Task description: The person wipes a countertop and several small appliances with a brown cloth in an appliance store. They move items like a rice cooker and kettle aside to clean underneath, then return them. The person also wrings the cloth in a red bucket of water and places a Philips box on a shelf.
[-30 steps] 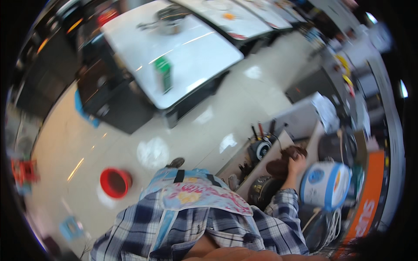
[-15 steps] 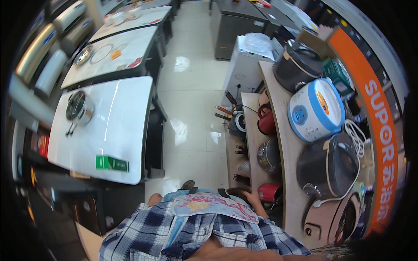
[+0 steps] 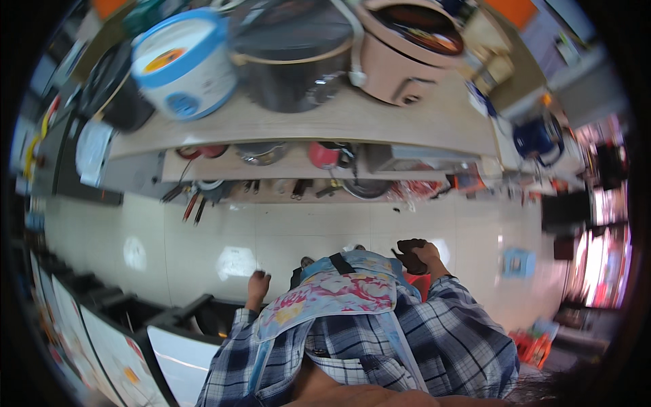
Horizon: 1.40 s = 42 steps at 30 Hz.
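My right hand (image 3: pixel 427 254) is closed on a dark brown cloth (image 3: pixel 409 256), which hangs limp in front of the fingers at my right side, above the floor. Apart from any object, my left hand (image 3: pixel 258 282) hangs at my left with its fingers curled in; I see nothing in it, though the view is slightly blurred. Between the hands is my flowered apron (image 3: pixel 339 292). Something red (image 3: pixel 418 283) shows behind my right wrist, partly hidden by the sleeve.
Ahead, a wooden shelf (image 3: pixel 434 125) bears a blue-and-white rice cooker (image 3: pixel 203 91), a dark cooker (image 3: pixel 291 81) and a pink cooker (image 3: pixel 386 68). Pans fill its lower levels. White-topped tables (image 3: pixel 183 353) stand behind at the left. A light blue stool (image 3: pixel 518 262) is at the right.
My view has swung right, so the shelf now lies straight ahead and the tables are behind at the left. The brown cloth stays in my right hand, now held further out from my body.
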Tool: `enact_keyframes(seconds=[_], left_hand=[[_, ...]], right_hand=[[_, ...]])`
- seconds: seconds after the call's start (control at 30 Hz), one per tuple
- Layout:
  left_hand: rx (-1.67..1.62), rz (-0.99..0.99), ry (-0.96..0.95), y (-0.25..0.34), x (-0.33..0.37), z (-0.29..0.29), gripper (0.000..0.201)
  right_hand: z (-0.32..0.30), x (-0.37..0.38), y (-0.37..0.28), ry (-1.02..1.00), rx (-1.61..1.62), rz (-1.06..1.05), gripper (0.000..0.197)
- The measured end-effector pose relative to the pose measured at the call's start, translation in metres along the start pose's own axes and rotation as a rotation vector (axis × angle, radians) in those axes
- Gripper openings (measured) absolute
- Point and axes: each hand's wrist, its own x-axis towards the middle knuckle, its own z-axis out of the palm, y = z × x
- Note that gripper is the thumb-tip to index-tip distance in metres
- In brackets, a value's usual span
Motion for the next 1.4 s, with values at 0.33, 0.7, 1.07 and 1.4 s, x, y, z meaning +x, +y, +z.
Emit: enact_keyframes(seconds=[0.33,0.7,1.07,1.4], left_hand=[[0.165,1.297,-0.055,0.449,0.078,0.031,0.035],[0.697,1.797,-0.021,0.667,0.102,0.161,0.074],[1.033,1.776,0.009,0.688,0.098,0.139,0.079],[1.127,1.806,0.070,0.689,0.081,0.131,0.079]], right_hand=[[0.060,-0.035,0.157,0.190,0.280,0.477,0.059],[0.119,-0.044,0.233,0.124,0.480,0.688,0.055],[0.170,-0.005,0.291,0.123,0.469,0.788,0.041],[0.189,0.028,0.331,0.038,0.534,0.829,0.040]])
